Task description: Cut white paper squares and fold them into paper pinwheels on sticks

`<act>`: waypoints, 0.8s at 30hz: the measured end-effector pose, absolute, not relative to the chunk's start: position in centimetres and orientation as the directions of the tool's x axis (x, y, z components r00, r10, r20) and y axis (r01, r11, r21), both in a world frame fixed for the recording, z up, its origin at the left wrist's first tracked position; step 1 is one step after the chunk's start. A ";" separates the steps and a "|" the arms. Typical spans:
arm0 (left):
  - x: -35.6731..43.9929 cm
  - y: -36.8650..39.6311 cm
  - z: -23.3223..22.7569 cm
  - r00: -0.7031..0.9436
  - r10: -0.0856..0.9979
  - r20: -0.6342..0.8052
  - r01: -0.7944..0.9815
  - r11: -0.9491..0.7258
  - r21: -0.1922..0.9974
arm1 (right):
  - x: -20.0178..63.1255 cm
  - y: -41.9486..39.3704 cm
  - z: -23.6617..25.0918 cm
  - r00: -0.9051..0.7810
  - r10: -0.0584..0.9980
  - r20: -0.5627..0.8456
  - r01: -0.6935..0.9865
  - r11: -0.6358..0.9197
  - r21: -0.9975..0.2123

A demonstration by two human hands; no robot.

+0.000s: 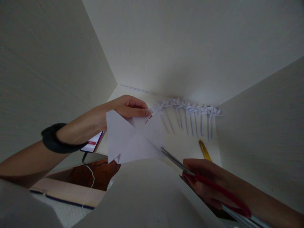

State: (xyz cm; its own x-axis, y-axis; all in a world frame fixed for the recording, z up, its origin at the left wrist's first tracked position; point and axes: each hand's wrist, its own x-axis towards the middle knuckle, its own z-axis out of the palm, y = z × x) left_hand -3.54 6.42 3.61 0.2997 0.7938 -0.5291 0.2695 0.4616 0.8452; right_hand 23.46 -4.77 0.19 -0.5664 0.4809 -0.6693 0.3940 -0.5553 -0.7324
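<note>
Paper point(128, 142) | above white tabletop point(185, 147) | pale walls point(190, 47) on three sides | dimly lit

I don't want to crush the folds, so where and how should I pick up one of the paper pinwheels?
Probably best to pinch the stick near its free end, coming from the wearer's side. The sticks point roughly that way with gaps between most of them, while the folded heads crowd together by the back wall.
</note>
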 end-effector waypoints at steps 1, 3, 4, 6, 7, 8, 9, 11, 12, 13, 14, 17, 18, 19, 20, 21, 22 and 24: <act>-3.7 6.5 3.4 0.321 0.790 -0.522 0.272 0.451 0.850 | 23.4 -4.6 0.4 -0.574 0.468 -0.672 0.399 -0.556 -0.729; -4.0 6.5 3.3 0.351 0.784 -0.512 0.279 0.434 0.857 | 23.2 -4.3 0.8 -0.588 0.445 -0.676 0.405 -0.561 -0.722; -4.0 6.5 3.3 0.351 0.787 -0.507 0.283 0.427 0.859 | 23.1 -4.1 1.0 -0.592 0.438 -0.676 0.404 -0.565 -0.720; -4.1 6.5 3.3 0.344 0.787 -0.512 0.298 0.425 0.855 | 23.0 -4.0 1.2 -0.593 0.441 -0.673 0.396 -0.568 -0.721; -4.1 6.6 3.4 0.342 0.782 -0.522 0.310 0.430 0.848 | 23.0 -4.0 1.3 -0.593 0.443 -0.672 0.394 -0.569 -0.722; -4.2 6.6 3.4 0.339 0.774 -0.534 0.324 0.437 0.839 | 23.0 -4.1 1.3 -0.597 0.440 -0.671 0.394 -0.567 -0.723; -4.2 6.7 3.4 0.336 0.768 -0.545 0.337 0.442 0.831 | 23.0 -4.1 1.4 -0.597 0.442 -0.669 0.395 -0.564 -0.725; -4.2 6.9 3.4 0.336 0.756 -0.561 0.359 0.447 0.819 | 23.1 -4.1 1.4 -0.603 0.440 -0.666 0.403 -0.552 -0.730; -4.3 6.9 3.3 0.338 0.755 -0.562 0.365 0.446 0.817 | 23.1 -4.1 1.4 -0.605 0.435 -0.667 0.411 -0.547 -0.729; -4.3 7.0 3.3 0.341 0.754 -0.561 0.366 0.444 0.818 | 23.0 -4.0 1.4 -0.606 0.430 -0.669 0.421 -0.540 -0.729; -4.3 6.9 3.3 0.344 0.754 -0.559 0.365 0.442 0.820 | 23.0 -4.0 1.4 -0.605 0.427 -0.672 0.432 -0.532 -0.728; -4.3 6.8 3.3 0.331 0.770 -0.546 0.351 0.437 0.828 | 23.0 -3.8 1.5 -0.585 0.440 -0.682 0.465 -0.507 -0.726; -4.3 6.8 3.3 0.325 0.778 -0.537 0.340 0.434 0.834 | 23.0 -3.8 1.5 -0.580 0.448 -0.681 0.472 -0.497 -0.728; -4.2 6.8 3.3 0.324 0.786 -0.527 0.326 0.431 0.842 | 23.0 -3.8 1.4 -0.579 0.454 -0.677 0.476 -0.486 -0.733; -4.2 6.8 3.4 0.326 0.790 -0.519 0.312 0.428 0.848 | 23.1 -3.8 1.4 -0.583 0.460 -0.669 0.475 -0.475 -0.741; -4.1 6.8 3.4 0.328 0.794 -0.512 0.300 0.427 0.853 | 23.2 -3.8 1.3 -0.590 0.466 -0.659 0.471 -0.464 -0.750; -4.0 6.7 3.5 0.329 0.796 -0.508 0.290 0.426 0.857 | 23.2 -3.8 1.2 -0.596 0.472 -0.650 0.466 -0.457 -0.758; -3.8 6.4 3.8 0.326 0.795 -0.511 0.284 0.433 0.856 | 23.3 -3.8 1.0 -0.588 0.491 -0.643 0.474 -0.434 -0.766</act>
